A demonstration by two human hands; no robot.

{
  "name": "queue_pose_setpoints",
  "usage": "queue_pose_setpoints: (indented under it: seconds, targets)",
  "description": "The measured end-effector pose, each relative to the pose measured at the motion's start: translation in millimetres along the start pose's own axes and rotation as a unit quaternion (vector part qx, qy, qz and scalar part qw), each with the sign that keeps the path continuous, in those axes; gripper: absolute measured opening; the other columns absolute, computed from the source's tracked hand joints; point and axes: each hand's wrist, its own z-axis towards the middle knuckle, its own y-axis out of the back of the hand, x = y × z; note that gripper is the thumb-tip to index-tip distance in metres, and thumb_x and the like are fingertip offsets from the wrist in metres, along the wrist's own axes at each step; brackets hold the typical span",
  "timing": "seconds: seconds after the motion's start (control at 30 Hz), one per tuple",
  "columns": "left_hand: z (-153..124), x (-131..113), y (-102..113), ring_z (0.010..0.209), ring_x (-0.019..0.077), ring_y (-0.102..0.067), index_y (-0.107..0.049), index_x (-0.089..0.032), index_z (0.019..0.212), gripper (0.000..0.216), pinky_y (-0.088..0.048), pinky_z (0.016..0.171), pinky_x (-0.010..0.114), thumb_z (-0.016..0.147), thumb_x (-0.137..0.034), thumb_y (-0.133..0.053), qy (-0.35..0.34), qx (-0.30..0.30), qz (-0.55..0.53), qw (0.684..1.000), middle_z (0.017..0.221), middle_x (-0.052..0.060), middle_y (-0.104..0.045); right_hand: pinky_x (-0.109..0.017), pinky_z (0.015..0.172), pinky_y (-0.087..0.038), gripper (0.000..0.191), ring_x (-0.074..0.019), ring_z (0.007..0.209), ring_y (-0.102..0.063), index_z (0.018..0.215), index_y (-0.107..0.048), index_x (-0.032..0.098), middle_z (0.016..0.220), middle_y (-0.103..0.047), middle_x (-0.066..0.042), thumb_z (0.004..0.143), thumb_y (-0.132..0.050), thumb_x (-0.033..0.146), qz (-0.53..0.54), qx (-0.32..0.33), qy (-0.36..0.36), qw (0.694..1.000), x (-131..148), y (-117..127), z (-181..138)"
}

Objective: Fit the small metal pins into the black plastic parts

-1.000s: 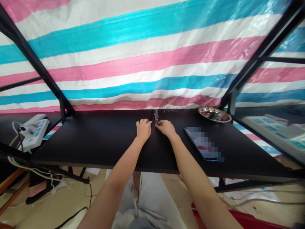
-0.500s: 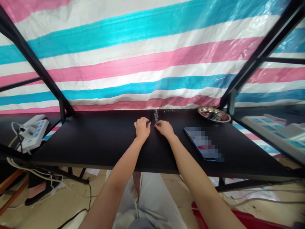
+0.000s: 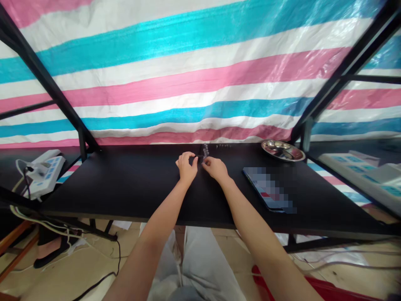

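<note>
Nearest, the person's light trousers point(image 3: 206, 259), legs under the worktop point(image 3: 131, 179). Red plastic item point(image 3: 326, 288) low on the right, partly cut off. Someone else's foot in a dark shoe point(image 3: 46, 256) on the floor at left, loose cables point(image 3: 64, 228) close by.

On the black worktop: phone point(image 3: 266, 190), screen blurred out, lying right of the right forearm. Both hands are out mid-worktop, just beside each other. Left hand point(image 3: 187, 166): thumb and forefinger curved toward each other, thin dark bit near the tips; can't tell from here if it's gripped. Right hand point(image 3: 217, 168): thumb and fingertips drawn together at the near end of the small clear beads point(image 3: 206, 149); can't tell whether they pinch one. Beads run in a narrow line from there toward the back edge.

Further back, a row of tiny shiny bits point(image 3: 224, 146) right of the beads, then a round metal plate point(image 3: 283, 151) near the right post. White power strips point(image 3: 46, 175) on the neighbouring surface, left. Behind everything, a striped plastic sheet point(image 3: 188, 83): blue, white, pink.
</note>
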Motion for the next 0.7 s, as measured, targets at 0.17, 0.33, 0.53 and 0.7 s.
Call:
queue_pose_setpoints:
  seconds: [0.17, 0.33, 0.53, 0.7]
  targets:
    - [-0.3, 1.4, -1.5, 0.090, 0.0158, -0.053, -0.054, -0.020, 0.084, 0.006, -0.033, 0.084, 0.032, 0.078, -0.020, -0.056, -0.018, -0.022, -0.006, 1.000, 0.094, 0.002, -0.063, -0.023, 0.058, -0.035, 0.015, -0.0146, 0.070, -0.058, 0.084, -0.063, 0.021, 0.074, -0.065, -0.002, 0.077, -0.053, 0.030, -0.001, -0.007, 0.002, 1.000, 3.0, 2.7, -2.0]
    - [-1.2, 2.7, -1.7, 0.090, 0.0159, -0.054, -0.056, -0.020, 0.088, 0.008, -0.035, 0.083, 0.032, 0.080, -0.021, -0.054, -0.041, -0.021, -0.001, 0.999, 0.095, 0.002, -0.063, -0.023, 0.058, -0.034, 0.014, -0.0150, 0.070, -0.058, 0.083, -0.062, 0.021, 0.074, -0.065, -0.002, 0.076, -0.053, 0.029, -0.010, -0.003, 0.010, 1.000, 2.9, 1.6, -1.8]
    - [-4.9, -1.9, 1.3, 0.099, 0.0164, -0.052, -0.058, -0.022, 0.102, 0.022, -0.035, 0.086, 0.032, 0.083, -0.020, -0.048, -0.097, 0.015, 0.008, 0.995, 0.107, 0.004, -0.059, -0.023, 0.059, -0.035, 0.015, -0.0147, 0.069, -0.058, 0.083, -0.061, 0.021, 0.076, -0.064, -0.003, 0.076, -0.051, 0.031, -0.022, -0.006, 0.015, 1.000, 1.6, -0.4, -1.2]
    - [-6.2, -2.7, 0.3, 0.098, 0.0167, -0.053, -0.061, -0.023, 0.098, 0.022, -0.034, 0.087, 0.033, 0.080, -0.018, -0.050, -0.095, 0.041, 0.014, 0.995, 0.107, 0.004, -0.059, -0.023, 0.057, -0.034, 0.016, -0.0147, 0.067, -0.058, 0.082, -0.060, 0.020, 0.076, -0.064, -0.003, 0.076, -0.053, 0.033, -0.017, -0.004, 0.014, 1.000, 3.8, 1.0, -2.1]
